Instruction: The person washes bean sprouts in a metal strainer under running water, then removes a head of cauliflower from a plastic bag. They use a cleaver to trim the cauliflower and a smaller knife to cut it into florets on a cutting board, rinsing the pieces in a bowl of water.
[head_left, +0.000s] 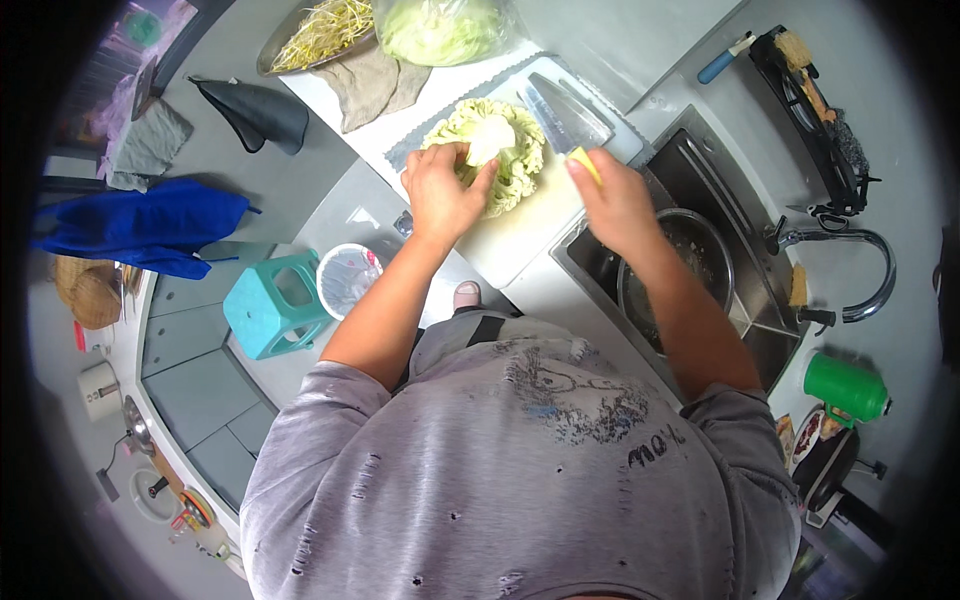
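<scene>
A head of cauliflower (517, 139) lies stem side up on a white cutting board (499, 255). My left hand (444, 191) grips it at its near left side, thumb and fingers about the pale stem. In my right hand (611, 199) is a kitchen knife (549, 116) with a yellow handle, its blade pointing up and left, just right of the cauliflower and apart from it. Beneath the blade, at the board's far end, lies a flat, shiny object that I cannot make out clearly. A grey mat with a scalloped edge shows under the board.
Right of the board is a sink (765, 300) holding a round metal basin (731, 259), with a curved faucet (889, 270) beyond. Bean sprouts (330, 30), a bagged leafy vegetable (442, 30) and a beige cloth (371, 86) lie at the far left. A lined bin (346, 281) and turquoise stool (266, 307) stand below.
</scene>
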